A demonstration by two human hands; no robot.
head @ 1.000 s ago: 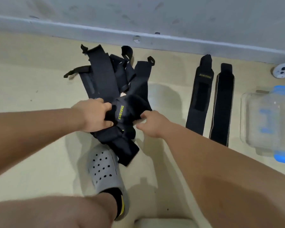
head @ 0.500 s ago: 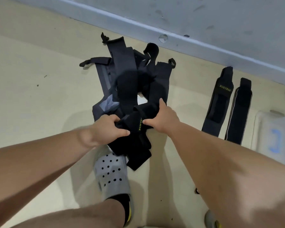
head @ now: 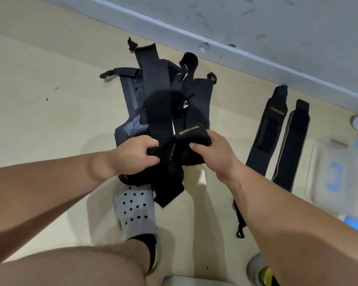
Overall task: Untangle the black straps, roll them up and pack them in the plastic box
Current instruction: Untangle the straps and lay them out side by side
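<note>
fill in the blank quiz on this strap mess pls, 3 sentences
The left hand and right hand both grip the tangled pile of straps, whose lettering is coloured ____.
The number of flat straps lying between the pile and the plastic box is ____.
The clog just below the pile is coloured ____.
Missing words: yellow; two; grey.

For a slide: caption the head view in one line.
Left hand and right hand grip the strap tangle; two flat straps lie beside the box.

Tangled straps (head: 157, 104) left of plastic box (head: 339, 174)
</note>
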